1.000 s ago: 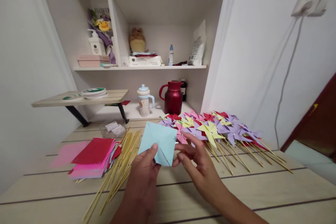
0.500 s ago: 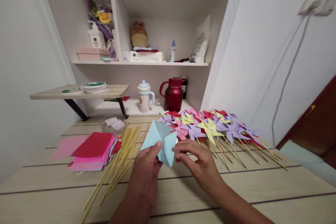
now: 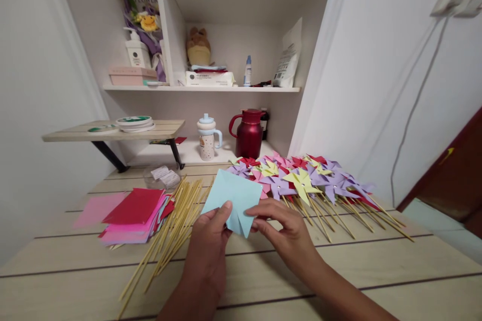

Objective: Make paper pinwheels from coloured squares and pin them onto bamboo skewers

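1. One light blue sheet of paper (image 3: 236, 188), four-sided and matte.
2. It is raised above the tabletop (image 3: 354, 268), tilted, its broad face toward the viewer, one corner pointing down.
3. Near that lower corner runs a line, slit or crease unclear.

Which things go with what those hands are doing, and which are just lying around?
Seem to go with the work:
light-blue paper in the left hand
coloured paper pile
thin sticks
paper pinwheels

Seem just there:
red jug
cup with a handle
plush toy
pink box
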A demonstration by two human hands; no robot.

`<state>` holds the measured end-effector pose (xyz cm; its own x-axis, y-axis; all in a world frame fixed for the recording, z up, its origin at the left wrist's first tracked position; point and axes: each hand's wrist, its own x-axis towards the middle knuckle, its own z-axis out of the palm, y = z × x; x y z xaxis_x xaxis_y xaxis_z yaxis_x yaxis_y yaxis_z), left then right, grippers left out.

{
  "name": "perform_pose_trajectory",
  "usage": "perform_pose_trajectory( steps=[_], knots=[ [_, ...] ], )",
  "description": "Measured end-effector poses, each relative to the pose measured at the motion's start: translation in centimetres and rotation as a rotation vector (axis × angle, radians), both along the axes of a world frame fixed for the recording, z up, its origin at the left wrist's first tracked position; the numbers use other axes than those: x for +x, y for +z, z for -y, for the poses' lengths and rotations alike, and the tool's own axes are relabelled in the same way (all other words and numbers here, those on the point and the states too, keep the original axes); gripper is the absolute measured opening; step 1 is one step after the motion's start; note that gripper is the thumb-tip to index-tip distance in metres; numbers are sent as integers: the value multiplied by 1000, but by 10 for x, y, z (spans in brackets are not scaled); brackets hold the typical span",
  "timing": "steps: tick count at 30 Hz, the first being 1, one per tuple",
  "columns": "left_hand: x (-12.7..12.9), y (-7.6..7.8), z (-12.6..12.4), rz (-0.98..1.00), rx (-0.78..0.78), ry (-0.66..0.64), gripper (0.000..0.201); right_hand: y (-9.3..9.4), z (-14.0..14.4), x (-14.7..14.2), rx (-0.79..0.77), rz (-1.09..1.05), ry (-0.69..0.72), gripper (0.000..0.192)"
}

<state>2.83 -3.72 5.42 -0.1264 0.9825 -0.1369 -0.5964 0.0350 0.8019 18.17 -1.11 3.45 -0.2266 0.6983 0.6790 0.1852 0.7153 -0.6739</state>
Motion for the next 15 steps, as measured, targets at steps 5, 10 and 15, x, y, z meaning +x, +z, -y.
perform_pose_trajectory(
  steps=[5, 10, 15],
  knots=[
    [2, -3, 1, -57, -10, -19, 30, -1, 1, 0, -86, -39, -23, 9],
    [3, -6, 1, -143, -11, -12, 33, -1, 1, 0, -181, -73, -47, 11],
    [4, -5, 3, -171, -8, -31, 33, 1, 1, -1, -210, -89, -92, 13]
  ],
)
